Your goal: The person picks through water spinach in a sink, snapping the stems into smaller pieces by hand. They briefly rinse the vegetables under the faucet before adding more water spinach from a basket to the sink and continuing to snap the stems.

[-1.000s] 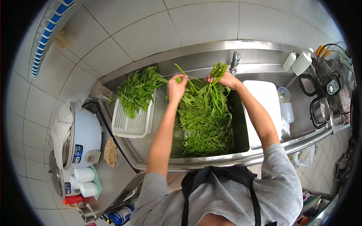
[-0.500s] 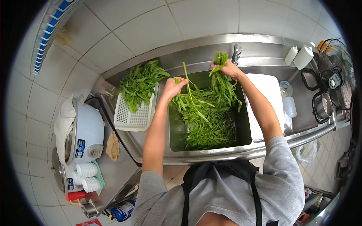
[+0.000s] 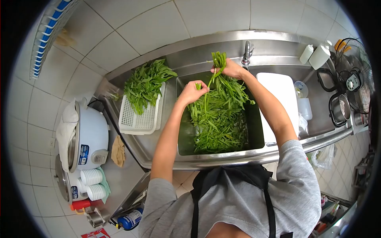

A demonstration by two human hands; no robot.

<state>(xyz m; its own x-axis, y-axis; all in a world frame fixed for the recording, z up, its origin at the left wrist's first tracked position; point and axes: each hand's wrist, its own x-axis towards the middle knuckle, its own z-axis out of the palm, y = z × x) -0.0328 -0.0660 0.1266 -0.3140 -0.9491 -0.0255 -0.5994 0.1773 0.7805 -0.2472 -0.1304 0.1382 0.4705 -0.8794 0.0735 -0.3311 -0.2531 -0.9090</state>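
Note:
A metal sink basin point(image 3: 185, 137) holds a mass of long green leafy stems point(image 3: 220, 131), likely water spinach. Over its far right part, my right hand point(image 3: 233, 69) is closed around a bunch of leafy greens point(image 3: 232, 91), cut stem ends up and leaves hanging down. My left hand point(image 3: 192, 93) is just left of it, fingers pinched on a few green stems; one long stem rises from its fingertips toward the bunch. To the left, a white plastic basket point(image 3: 137, 121) carries another heap of leafy greens point(image 3: 146, 85).
A faucet point(image 3: 247, 53) stands behind the basin. Right of it lies a white board point(image 3: 278, 107), then a fan point(image 3: 352, 81) and white bottles point(image 3: 318, 57). On the left are a large rice cooker point(image 3: 93, 133) and stacked white cups point(image 3: 93, 184).
My left hand has moved right, bringing its stem up against the bunch. My right hand has shifted slightly left with the bunch, so the hands are closer together.

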